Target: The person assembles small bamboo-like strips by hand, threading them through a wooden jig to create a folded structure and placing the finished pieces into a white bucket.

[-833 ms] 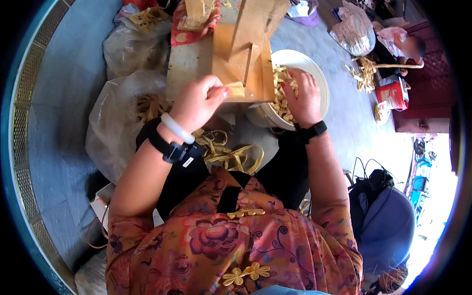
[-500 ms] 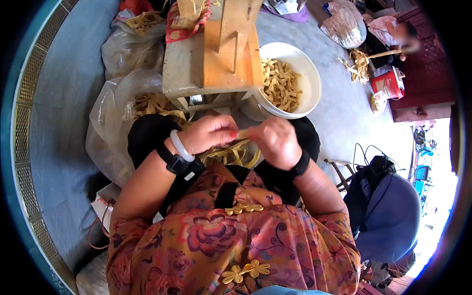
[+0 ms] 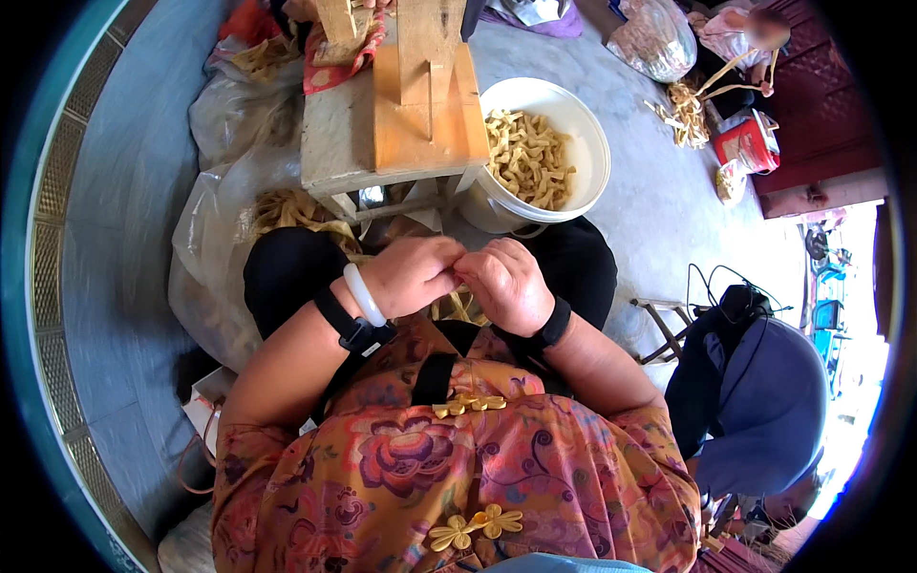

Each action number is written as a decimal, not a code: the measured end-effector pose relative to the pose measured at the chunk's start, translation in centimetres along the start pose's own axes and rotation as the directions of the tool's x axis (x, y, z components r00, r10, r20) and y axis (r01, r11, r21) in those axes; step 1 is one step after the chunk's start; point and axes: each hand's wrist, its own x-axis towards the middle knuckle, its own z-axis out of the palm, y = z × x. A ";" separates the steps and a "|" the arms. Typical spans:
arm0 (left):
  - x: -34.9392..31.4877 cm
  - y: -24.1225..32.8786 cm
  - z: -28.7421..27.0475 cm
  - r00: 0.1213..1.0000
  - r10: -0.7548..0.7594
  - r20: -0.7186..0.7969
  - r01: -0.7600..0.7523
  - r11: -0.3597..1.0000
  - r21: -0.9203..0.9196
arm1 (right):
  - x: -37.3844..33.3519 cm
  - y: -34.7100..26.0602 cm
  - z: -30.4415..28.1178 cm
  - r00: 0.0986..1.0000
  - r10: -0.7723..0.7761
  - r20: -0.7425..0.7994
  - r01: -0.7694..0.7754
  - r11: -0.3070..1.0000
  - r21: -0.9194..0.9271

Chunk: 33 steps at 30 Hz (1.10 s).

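Yellow strips point(image 3: 454, 307) beneath the fingers point(image 3: 486, 271)

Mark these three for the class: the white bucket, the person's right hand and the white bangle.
White bucket point(image 3: 590, 158): head view, bare inner wall on its right side.
Right hand point(image 3: 513, 289): head view, back of the hand.
White bangle point(image 3: 363, 294): head view, middle of its visible band.

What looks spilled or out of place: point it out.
Only a heap of pale strips stands out: it appears to lie loose on the floor beside the red bucket, uncontained. The white bucket shows no spill.
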 end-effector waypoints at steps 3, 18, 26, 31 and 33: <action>0.2 -1.8 0.7 0.973 -0.147 0.175 0.227 0.718 -0.658 | 0.5 0.5 0.0 0.999 -0.001 -0.035 -0.003 0.995 -0.103; 0.8 -1.3 0.6 0.858 0.122 -0.499 -0.053 0.987 0.150 | 1.6 1.3 0.6 0.666 0.663 0.341 -0.637 0.268 0.723; -0.7 -2.9 0.5 0.922 -0.387 0.010 0.161 0.360 -0.919 | 1.3 0.2 2.1 0.779 0.622 -0.080 -0.607 0.780 0.156; -0.7 -2.5 0.0 0.933 -0.358 0.027 0.136 0.285 -0.949 | 1.7 0.3 0.5 0.980 0.179 -0.093 -0.172 0.983 0.071; -0.7 -3.0 -0.3 0.942 -0.335 0.030 0.141 0.311 -0.940 | 2.1 0.2 0.6 0.984 0.173 -0.033 -0.173 0.985 -0.002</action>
